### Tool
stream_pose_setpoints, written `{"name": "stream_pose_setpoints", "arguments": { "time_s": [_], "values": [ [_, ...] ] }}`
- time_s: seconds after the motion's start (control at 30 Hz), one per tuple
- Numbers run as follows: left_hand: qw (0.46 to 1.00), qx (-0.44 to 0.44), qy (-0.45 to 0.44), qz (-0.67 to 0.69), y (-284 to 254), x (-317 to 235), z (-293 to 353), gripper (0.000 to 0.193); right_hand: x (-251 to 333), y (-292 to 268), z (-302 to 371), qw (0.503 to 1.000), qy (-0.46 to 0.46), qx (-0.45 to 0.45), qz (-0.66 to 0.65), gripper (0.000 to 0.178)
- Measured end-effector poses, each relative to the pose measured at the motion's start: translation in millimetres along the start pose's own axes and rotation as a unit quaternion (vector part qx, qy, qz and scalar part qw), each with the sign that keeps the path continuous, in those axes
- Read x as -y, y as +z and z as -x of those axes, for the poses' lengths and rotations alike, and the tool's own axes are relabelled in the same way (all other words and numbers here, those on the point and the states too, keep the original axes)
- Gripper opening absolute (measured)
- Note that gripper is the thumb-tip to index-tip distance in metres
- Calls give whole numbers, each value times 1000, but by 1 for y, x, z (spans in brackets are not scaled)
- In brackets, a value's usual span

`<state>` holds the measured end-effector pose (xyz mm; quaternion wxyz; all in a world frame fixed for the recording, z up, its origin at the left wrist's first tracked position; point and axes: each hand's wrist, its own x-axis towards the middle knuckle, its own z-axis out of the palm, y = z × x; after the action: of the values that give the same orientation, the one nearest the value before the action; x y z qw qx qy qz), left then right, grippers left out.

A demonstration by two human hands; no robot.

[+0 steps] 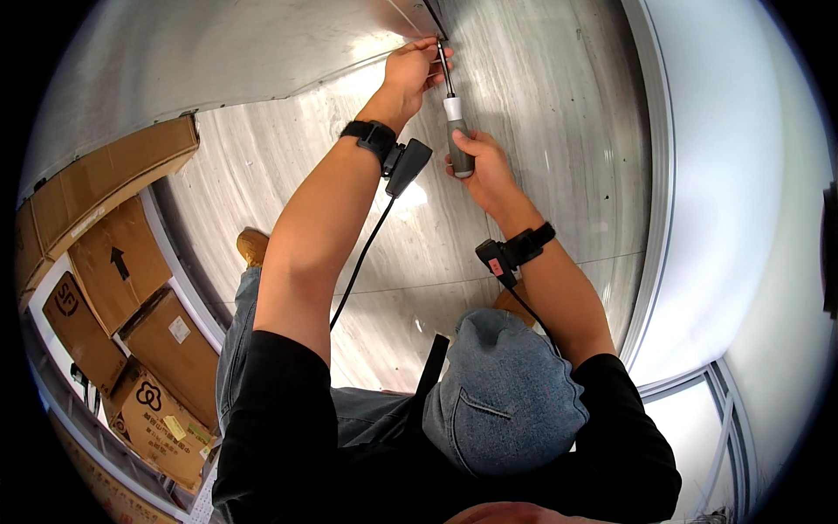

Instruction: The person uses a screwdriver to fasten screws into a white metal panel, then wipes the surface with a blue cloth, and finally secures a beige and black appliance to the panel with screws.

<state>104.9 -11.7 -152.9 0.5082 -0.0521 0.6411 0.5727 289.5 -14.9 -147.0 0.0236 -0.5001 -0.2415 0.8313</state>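
Note:
My right hand (489, 173) is wrapped round the grey handle of a screwdriver (457, 144) with a white collar and a thin metal shaft. The shaft points away from me, its tip at the lower corner of a large grey metal panel (262, 52). Close by the tip, my left hand (415, 72) has its fingers curled together around the end of the shaft. Whatever small thing those fingers may pinch is too small to make out. The spot where the tip meets the panel is partly hidden by the fingers.
Cardboard boxes (122, 262) sit on a shelf at the left. A white panel with a raised edge (650, 262) runs along the right. The floor (559, 113) is grey wood-look. Black devices with cables are strapped to both wrists. My denim-covered knee (506, 393) is bent up close.

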Motion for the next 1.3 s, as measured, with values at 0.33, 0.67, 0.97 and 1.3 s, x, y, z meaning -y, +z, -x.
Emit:
{"name": "stream_pose_setpoints", "arguments": {
  "time_s": [0.33,0.67,0.97,1.3],
  "values": [
    [1000,4,3,-23,3,-1,1,22,5,3,7,1000,18,2,-4,40],
    [999,-9,21,-30,5,-1,2,20,2,2,6,1000,23,11,0,40],
    [999,-14,13,-27,7,-3,1,17,2,-1,3,999,37,21,6,35],
    [996,-67,-40,48,16,-6,-13,15,10,0,10,998,50,44,0,37]
  ]
}}
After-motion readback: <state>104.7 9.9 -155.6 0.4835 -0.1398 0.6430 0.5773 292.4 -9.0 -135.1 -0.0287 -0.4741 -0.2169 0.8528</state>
